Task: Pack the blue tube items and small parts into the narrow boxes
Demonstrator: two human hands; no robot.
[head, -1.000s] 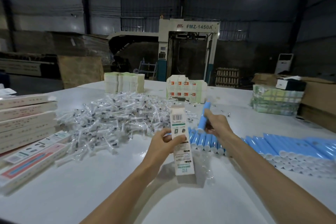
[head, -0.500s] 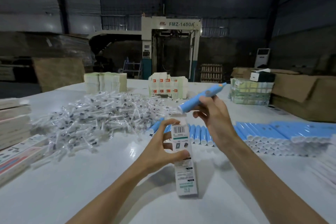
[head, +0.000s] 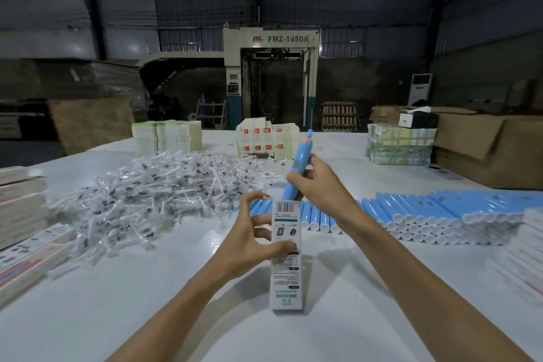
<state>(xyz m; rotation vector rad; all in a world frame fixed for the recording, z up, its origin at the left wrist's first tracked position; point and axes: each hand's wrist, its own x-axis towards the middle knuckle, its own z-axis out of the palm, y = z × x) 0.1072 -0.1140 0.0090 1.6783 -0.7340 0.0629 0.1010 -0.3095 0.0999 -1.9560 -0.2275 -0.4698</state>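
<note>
A narrow white box with a barcode stands upright on the white table, open end up. My left hand grips its upper part. My right hand holds a blue tube item almost upright, its lower end entering the box's mouth and its orange-ringed tip pointing up. Rows of more blue tubes lie to the right. A heap of small parts in clear wrappers covers the table to the left.
Filled narrow boxes are stacked at the left edge, more boxes at the far right edge. Flat carton stacks and a wrapped bundle stand at the back. Brown cartons sit at right.
My right hand lifted a blue tube from the row, swung it from slanted to nearly upright and brought its lower end down into the box that my left hand steadies.
</note>
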